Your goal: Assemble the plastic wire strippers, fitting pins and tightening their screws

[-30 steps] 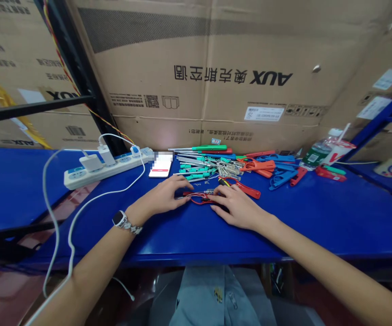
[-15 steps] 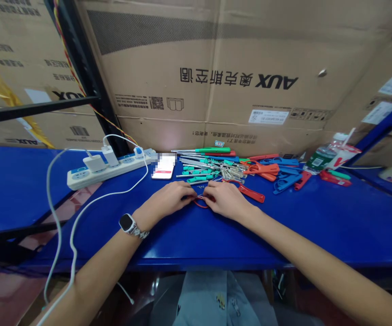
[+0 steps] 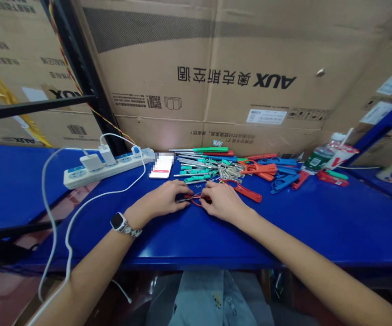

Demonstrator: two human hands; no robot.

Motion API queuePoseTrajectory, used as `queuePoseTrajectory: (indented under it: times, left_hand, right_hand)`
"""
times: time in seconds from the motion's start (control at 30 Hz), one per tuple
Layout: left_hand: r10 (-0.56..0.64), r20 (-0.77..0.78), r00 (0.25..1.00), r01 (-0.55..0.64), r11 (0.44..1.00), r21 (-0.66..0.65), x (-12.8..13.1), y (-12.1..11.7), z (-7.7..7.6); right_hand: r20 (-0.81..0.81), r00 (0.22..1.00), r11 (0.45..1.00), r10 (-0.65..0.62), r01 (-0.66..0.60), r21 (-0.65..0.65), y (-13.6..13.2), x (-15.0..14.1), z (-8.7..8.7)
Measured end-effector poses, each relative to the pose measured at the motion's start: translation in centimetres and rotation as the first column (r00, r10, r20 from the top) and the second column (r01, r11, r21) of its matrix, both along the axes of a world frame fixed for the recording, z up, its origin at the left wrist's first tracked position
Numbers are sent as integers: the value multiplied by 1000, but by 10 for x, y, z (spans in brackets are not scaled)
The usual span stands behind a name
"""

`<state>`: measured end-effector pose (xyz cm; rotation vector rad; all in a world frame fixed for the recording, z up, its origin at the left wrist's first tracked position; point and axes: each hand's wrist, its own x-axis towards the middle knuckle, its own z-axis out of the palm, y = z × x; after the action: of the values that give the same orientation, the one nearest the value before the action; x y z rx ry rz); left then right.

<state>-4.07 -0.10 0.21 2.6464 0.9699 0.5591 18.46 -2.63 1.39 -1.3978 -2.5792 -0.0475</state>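
Note:
Between my two hands, low over the blue table, is a red long-necked lighter casing (image 3: pixel 195 202) with thin wires and a metal part along it. My left hand (image 3: pixel 164 198) pinches its left end. The fingers of my right hand (image 3: pixel 223 202) close on the other end and hide much of it. Just beyond my right hand lies a red lighter shell (image 3: pixel 247 192). A heap of metal lighter tubes with green ends (image 3: pixel 197 171) and small clear parts (image 3: pixel 229 171) lies behind the hands.
Orange lighter shells (image 3: pixel 259 168) and blue lighter shells (image 3: pixel 284 182) lie right of the heap. Farther right are a bottle (image 3: pixel 314 159) and a cup (image 3: pixel 341 154). A phone (image 3: pixel 162 165) and a power strip (image 3: pixel 121 164) with white cables are on the left. Cardboard boxes (image 3: pixel 155 122) stand behind.
My right hand's fingers, spread over the casing a second ago, have closed on it. The hands drew close together, then parted slightly, showing more of the red casing and wires.

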Motion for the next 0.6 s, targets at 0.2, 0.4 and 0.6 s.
queuePoseTrajectory:
  times: [0.2, 0.4, 0.6]
  left_hand:
    - [5, -25, 1000, -4, 1000, 25, -1, 4, -2]
    - [-7, 11, 1000, 7, 1000, 4, 0, 7, -4]
    - [23, 11, 1000, -24, 999, 32, 10, 0, -4]
  right_hand:
    - [-17, 1000, 999, -23, 23, 41, 0, -2, -7]
    - [-60, 998, 999, 5, -2, 54, 1, 3, -10]
    - [-89, 996, 1000, 22, -20, 24, -3, 3, -9]
